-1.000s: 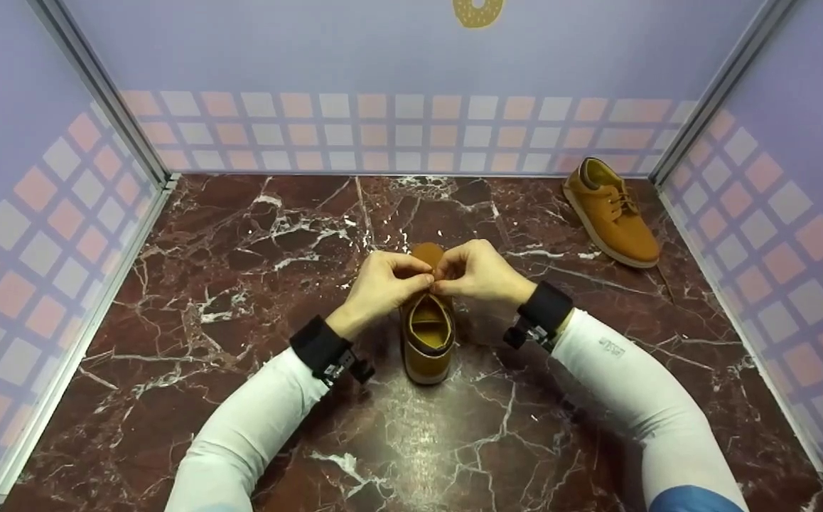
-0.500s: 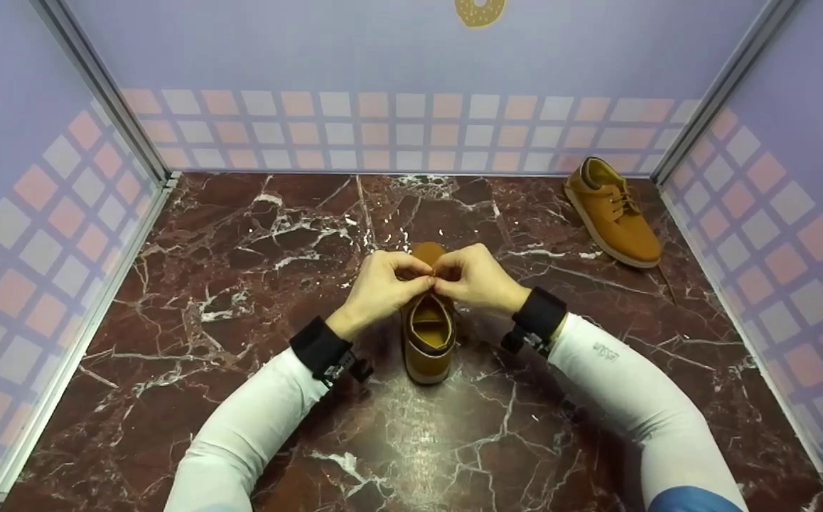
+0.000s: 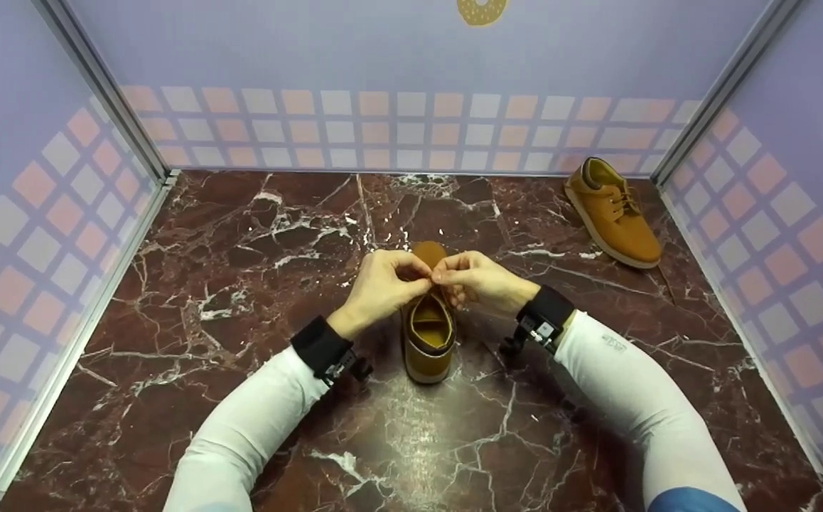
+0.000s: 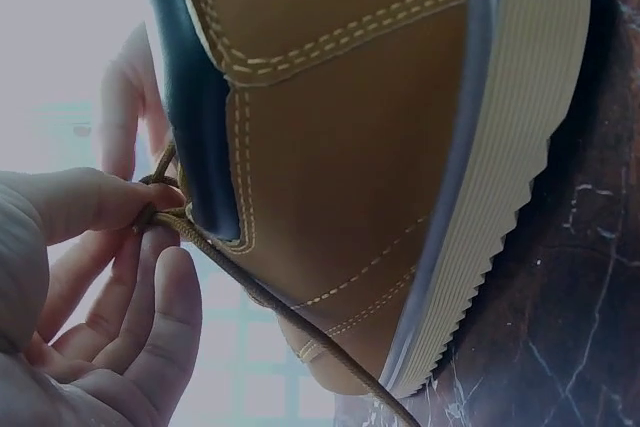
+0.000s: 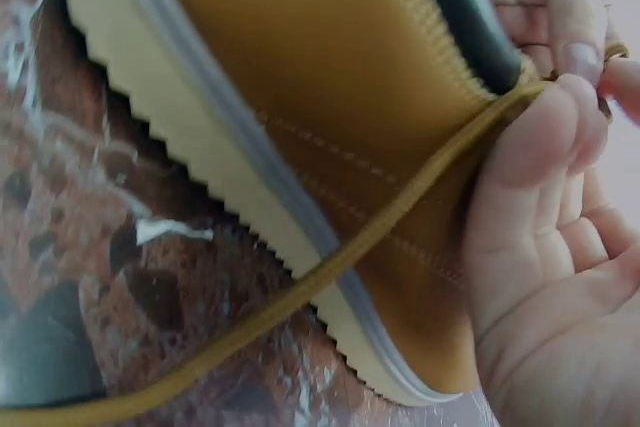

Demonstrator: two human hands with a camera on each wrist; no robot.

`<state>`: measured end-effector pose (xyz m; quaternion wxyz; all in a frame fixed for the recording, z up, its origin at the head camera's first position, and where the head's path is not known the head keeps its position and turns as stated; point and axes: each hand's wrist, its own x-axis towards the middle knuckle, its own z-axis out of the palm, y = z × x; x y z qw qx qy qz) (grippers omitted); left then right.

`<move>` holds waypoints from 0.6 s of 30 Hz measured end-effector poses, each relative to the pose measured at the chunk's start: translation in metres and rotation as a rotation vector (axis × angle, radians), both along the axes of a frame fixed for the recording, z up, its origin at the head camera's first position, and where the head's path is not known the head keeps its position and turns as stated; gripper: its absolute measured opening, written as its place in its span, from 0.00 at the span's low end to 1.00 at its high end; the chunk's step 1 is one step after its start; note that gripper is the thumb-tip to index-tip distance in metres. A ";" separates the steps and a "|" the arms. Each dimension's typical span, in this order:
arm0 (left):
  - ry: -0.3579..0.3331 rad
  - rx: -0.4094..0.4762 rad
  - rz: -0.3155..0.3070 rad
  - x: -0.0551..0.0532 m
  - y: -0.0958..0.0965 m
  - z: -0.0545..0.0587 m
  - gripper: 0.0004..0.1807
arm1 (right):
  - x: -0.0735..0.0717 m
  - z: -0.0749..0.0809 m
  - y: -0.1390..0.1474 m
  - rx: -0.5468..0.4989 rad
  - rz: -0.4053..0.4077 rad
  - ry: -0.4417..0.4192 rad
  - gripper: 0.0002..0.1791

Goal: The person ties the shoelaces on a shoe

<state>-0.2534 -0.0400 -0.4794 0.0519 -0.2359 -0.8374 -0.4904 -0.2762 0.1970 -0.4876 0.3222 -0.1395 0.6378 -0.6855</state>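
A tan lace-up shoe (image 3: 428, 364) stands upright in the middle of the table, heel toward me and toe pointing away. Over its lacing, my left hand (image 3: 382, 288) pinches a brown shoelace (image 4: 310, 322) between thumb and forefinger, right at a small knot or loop above the tongue. My right hand (image 3: 488, 283) meets it there, thumb and fingertip pinching lace, the other fingers bent lower beside the shoe. One loose lace end trails down the shoe's side onto the table in the right wrist view. Both hands hide most of the eyelets.
A matching tan shoe (image 3: 617, 217), its laces in place, sits at the back right, with a lace end trailing on the dark red marbled table (image 3: 227, 398). Lilac panels with pink and white squares enclose the back and both sides.
My right hand has turned and shifted slightly, its lower fingers now showing beneath the thumb and forefinger. The left hand and both shoes have stayed in place.
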 end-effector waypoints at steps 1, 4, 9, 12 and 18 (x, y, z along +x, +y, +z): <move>-0.007 0.003 0.001 -0.001 0.000 0.000 0.05 | 0.000 0.001 0.000 0.003 -0.002 -0.013 0.11; -0.039 0.022 -0.007 -0.003 -0.002 0.000 0.04 | 0.000 0.003 -0.002 0.009 -0.021 -0.027 0.10; -0.109 0.078 -0.024 -0.006 -0.004 0.002 0.06 | -0.002 0.006 -0.001 0.018 -0.092 0.034 0.09; -0.145 0.119 -0.030 -0.006 -0.005 0.002 0.06 | -0.004 0.009 -0.001 0.062 -0.128 0.104 0.10; -0.169 0.137 -0.027 -0.008 -0.005 0.003 0.06 | -0.005 0.008 -0.001 0.119 -0.195 0.209 0.11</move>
